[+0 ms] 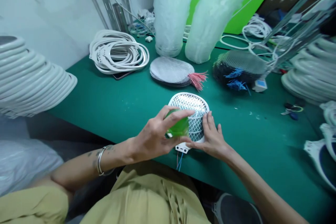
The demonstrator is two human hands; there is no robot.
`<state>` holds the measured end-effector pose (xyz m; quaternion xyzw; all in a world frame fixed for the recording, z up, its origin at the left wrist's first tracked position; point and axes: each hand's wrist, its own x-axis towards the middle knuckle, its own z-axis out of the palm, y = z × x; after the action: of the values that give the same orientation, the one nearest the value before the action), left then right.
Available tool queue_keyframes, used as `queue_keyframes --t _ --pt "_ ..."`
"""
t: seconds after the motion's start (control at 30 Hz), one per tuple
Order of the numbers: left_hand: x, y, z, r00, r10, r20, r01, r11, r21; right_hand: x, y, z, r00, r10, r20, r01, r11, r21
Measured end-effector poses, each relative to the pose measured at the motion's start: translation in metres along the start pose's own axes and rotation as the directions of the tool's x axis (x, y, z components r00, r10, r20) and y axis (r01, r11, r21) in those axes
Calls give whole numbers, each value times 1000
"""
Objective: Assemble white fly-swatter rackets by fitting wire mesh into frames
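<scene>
Partly hidden, blurry green object

Right at the near edge of the table lies the mesh frame, left hand over its left side with a gripped piece, right hand along its right rim, two wires trailing from its near end. Straight behind it, a stack of mesh panels, wire ends pointing right; behind those, two wrapped bundles side by side before a panel! Left of the bundles, a pile of rings; far left, nested frames. Over right, a second mesh stack, then scissors in front of another frame pile.
</scene>
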<state>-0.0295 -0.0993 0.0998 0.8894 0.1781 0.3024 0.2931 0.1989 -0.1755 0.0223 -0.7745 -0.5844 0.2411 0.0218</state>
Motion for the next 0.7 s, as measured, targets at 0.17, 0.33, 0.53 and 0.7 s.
queue_keyframes --t 0.17,0.33,0.53,0.7 --pt "-2 -9 13 976 -81 203 66 995 78 0 1 1 1000 -9 -2 9 1000 4" --pt "7 -7 -4 989 -50 -141 53 998 17 0 -1 0 1000 -7 1 7 1000 10" --pt "11 -3 -13 985 -62 -159 51 996 -73 -1 -3 -2 1000 -4 -8 5 999 41" --pt "18 0 -23 951 -299 73 308 936 -169 -2 -5 -6 999 19 41 -21 999 32"
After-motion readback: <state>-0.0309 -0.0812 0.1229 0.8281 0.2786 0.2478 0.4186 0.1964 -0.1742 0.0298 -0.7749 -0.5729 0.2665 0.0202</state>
